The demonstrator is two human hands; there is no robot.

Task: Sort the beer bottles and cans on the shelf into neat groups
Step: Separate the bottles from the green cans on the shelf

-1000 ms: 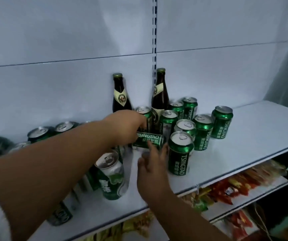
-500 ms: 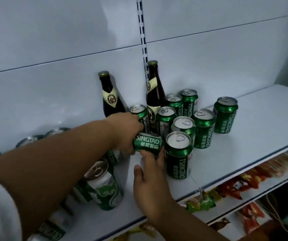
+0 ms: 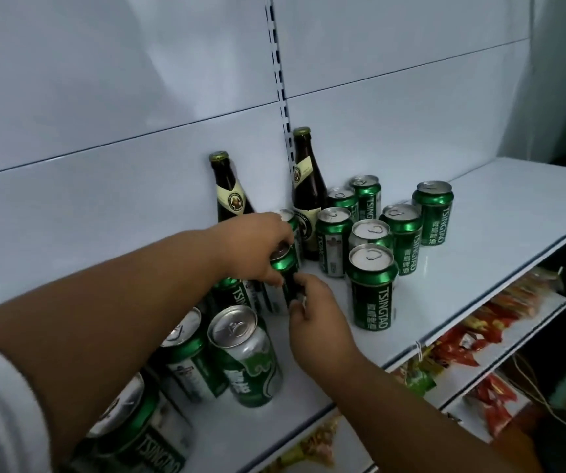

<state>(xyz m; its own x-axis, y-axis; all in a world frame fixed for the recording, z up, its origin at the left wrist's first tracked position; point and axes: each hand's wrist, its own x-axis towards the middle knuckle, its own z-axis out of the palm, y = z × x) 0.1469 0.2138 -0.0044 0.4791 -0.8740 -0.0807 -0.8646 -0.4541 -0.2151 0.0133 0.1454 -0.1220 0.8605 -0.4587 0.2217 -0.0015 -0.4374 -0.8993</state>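
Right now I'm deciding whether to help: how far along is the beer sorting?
Partly done. Done: upright Tsingtao cans cluster beside the right bottle. In hand: left hand and right hand grip one can. Left: mixed cans under the left arm.

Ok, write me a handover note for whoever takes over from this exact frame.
Left hand: closed over the top of a green can, nearly upright.
Right hand: fingers on that can's lower side, steadying it.
Two brown bottles stand apart at the back wall.
Done: a cluster of upright cans to the right.
Left: set this can down, group the loose cans at left, put the bottles side by side on the shelf.
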